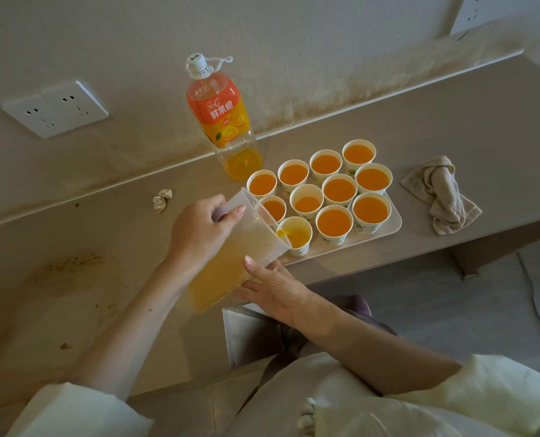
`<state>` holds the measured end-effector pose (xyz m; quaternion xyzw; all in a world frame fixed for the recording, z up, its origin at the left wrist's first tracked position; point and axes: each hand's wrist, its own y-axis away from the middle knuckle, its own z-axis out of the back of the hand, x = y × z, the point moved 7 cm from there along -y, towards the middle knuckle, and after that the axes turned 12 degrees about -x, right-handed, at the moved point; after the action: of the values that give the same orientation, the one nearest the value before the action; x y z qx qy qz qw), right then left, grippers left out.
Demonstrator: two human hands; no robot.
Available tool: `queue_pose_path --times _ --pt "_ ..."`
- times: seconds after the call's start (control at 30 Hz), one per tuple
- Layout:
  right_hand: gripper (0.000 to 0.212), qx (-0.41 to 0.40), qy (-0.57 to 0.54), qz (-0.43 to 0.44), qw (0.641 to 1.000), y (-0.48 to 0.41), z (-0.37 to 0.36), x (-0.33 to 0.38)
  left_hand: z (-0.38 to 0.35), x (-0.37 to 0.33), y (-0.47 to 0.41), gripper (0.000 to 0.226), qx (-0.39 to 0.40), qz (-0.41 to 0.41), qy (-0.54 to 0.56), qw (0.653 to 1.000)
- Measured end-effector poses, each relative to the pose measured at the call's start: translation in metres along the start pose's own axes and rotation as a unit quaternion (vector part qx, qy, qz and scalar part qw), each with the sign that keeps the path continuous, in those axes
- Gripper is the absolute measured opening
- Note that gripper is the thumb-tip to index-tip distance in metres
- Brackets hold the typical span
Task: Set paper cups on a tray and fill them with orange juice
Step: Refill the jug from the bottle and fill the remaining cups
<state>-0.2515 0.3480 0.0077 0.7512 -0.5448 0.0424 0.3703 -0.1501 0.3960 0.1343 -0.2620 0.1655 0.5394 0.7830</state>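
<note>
Head view: left hand fingers grip translucent plastic pitcher, right hand fingers steadying, above round paper cup.

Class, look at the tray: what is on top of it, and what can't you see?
On the tray stand eleven paper cups holding orange juice. The jug, tilted by both hands, pours into the nearest cup and covers part of the tray's left end.

Soft dim light, wide-angle edge warp.
</note>
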Motion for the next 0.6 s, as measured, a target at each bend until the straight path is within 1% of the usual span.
queue_pose_path --times 0.13,0.3,0.6 --pt "0.092 0.007 0.006 0.004 1.000 0.0006 -0.0006 0.0003 0.0007 -0.0008 0.0015 0.047 -0.001 -0.001 -0.001 1.000" --pt "0.105 0.004 0.014 0.003 1.000 0.0002 -0.0012 0.0001 0.0021 -0.0025 0.0017 0.047 -0.001 0.000 -0.001 1.000" --pt "0.101 0.008 0.007 -0.003 1.000 0.0028 -0.0019 -0.0010 0.0029 -0.0020 0.0034 0.047 0.000 0.004 -0.001 1.000"
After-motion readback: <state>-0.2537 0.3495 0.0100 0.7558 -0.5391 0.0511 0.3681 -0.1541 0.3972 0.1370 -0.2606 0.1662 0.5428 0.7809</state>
